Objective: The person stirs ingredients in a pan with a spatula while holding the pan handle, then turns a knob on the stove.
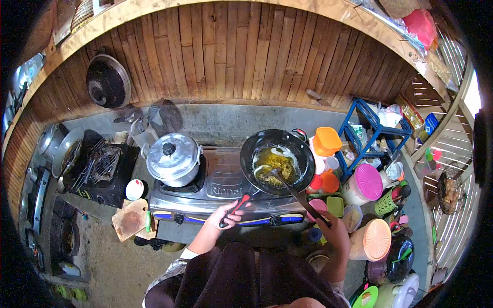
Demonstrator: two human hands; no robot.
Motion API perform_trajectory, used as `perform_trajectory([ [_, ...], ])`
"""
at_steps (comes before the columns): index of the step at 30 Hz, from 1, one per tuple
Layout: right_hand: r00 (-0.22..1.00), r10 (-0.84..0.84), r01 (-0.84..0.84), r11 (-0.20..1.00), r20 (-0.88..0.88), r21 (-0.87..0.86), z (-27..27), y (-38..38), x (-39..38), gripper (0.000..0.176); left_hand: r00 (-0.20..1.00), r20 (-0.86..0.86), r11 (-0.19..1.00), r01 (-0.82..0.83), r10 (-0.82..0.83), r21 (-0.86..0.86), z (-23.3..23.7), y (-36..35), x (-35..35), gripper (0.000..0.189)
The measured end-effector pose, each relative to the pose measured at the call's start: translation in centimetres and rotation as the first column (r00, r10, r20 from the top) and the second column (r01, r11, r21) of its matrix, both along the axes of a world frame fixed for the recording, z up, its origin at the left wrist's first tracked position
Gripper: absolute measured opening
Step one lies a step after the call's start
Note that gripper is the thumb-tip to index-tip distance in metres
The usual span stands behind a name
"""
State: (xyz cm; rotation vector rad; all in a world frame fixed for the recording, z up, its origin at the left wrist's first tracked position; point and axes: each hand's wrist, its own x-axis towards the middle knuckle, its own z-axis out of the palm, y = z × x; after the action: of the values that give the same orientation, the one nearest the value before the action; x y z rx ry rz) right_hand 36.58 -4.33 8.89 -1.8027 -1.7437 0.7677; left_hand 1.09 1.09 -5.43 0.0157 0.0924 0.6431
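A black wok (250, 158) sits on the right burner of the gas stove (224, 177). Yellowish food (283, 167) lies in liquid at its bottom, with paler bits around it. My left hand (224, 215) is wrapped round the red and black wok handle (239, 206). In my right hand (333, 230) is the dark handle of a spatula (302, 199), which slants down into the wok; its blade is partly hidden in the food. On the left burner stands a lidded aluminium pot (173, 159).
Plastic tubs, an orange container (327, 141), a pink-lidded jar (366, 183) and a peach-lidded jar (376, 240) crowd the right side. Behind them stands a blue rack (377, 132). Left of the stove are a white cup (135, 189), a cutting board (130, 220) and a black grill stove (105, 172).
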Motion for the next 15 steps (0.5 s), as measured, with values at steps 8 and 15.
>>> perform_trajectory([
  [8,0.989,0.142,-0.149,0.948,0.045,0.281,-4.2,5.0,-3.1,0.028,0.999,-0.03,0.996,0.027,-0.029,-0.083,-0.1,0.2,-0.3,0.043],
  [15,0.999,-0.028,0.011,0.94,0.046,0.342,-7.6,7.6,-2.0,0.026,0.996,-0.081,0.997,0.035,-0.041,-0.07,0.1,0.2,-0.3,0.042],
])
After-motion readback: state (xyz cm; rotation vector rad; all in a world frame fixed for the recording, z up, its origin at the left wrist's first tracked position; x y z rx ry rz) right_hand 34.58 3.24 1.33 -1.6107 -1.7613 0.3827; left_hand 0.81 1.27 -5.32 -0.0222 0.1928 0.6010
